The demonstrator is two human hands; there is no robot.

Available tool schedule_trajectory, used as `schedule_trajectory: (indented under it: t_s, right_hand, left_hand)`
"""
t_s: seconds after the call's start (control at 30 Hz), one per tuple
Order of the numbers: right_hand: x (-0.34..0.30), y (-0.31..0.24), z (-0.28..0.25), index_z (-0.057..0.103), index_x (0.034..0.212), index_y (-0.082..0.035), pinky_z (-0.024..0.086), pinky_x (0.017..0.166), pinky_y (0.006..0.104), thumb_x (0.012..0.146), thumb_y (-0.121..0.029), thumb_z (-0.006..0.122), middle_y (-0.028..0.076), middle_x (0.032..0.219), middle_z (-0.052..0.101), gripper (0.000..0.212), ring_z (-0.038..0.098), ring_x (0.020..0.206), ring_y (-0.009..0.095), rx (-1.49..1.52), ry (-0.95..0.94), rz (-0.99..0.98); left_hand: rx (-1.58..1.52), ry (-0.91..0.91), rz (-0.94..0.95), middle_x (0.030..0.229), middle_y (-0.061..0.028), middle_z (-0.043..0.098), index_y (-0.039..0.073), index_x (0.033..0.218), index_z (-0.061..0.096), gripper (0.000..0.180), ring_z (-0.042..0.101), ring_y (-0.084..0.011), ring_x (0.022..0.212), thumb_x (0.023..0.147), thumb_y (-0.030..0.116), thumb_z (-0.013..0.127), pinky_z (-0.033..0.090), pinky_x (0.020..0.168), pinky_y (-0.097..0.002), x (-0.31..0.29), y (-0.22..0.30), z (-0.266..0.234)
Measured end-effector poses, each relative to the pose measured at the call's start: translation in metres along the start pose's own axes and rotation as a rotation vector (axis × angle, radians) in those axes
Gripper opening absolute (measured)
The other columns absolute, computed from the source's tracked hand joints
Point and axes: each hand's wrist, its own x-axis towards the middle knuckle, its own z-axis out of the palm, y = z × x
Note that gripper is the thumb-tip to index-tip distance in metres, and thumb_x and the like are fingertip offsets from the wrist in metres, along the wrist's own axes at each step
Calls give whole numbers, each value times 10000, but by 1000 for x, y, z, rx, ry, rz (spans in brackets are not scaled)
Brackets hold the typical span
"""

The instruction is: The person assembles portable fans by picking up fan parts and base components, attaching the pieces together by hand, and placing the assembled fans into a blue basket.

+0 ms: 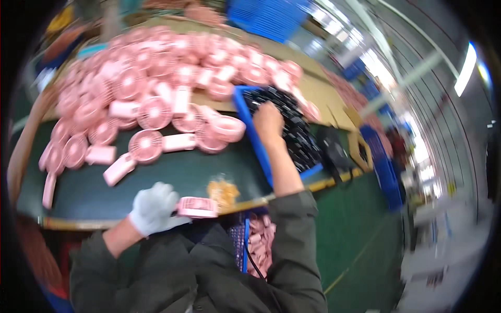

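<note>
My left hand [154, 208], in a white glove, is closed around a pink handheld fan [198, 207] at the table's near edge. The fan's slotted, round head points right, and the glove hides its handle. Bare and reaching forward, my right hand [268, 121] is in a blue tray [259, 155] among many small black parts [292, 122]. Its fingers are curled down into the parts, so what they pinch is hidden. A large heap of pink handheld fans [156, 112] covers the far and left side of the table.
Small yellowish pieces [223, 193] lie on the dark green tabletop [177, 175] near its front edge. A black bag-like object [334, 148] sits right of the tray. Below the edge, a blue crate [241, 245] holds more pink parts. Another person's arm [28, 138] shows at the left.
</note>
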Motion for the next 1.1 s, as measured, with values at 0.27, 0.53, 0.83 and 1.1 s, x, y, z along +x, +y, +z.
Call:
schedule_trajectory:
  t_s: [0.27,0.53,0.83,1.1]
  right_hand:
    - [-9,67,-18,703,844,-14,519,764,479,846,-95,558,192,952,623,166,641,868,390,248,335,207]
    - [-35,70,-54,649,712,28,474,690,470,829,-174,617,229,759,620,235,617,775,392,449,508,224]
    - [-158,-43,-91,669,884,47,482,620,273,839,-37,638,102,830,636,100,607,702,152,1114,206,-20]
    - [-206,-108,-99,631,852,28,488,628,336,806,-26,658,126,837,605,75,622,741,278,1230,156,-129]
  left_hand:
    - [-80,87,84,857,-100,573,61,782,579,424,587,-288,801,593,368,802,481,581,-389,9,9,6]
    - [-116,89,71,656,-99,498,80,659,530,346,543,-313,639,598,302,788,416,537,-407,10,10,5]
    - [-1042,211,-584,457,13,448,39,583,531,415,452,-95,414,911,284,597,378,420,-293,-7,-29,29]
    - [-2155,177,-311,1078,-69,526,64,1187,505,454,530,-250,1044,910,408,611,447,927,-420,-13,25,19]
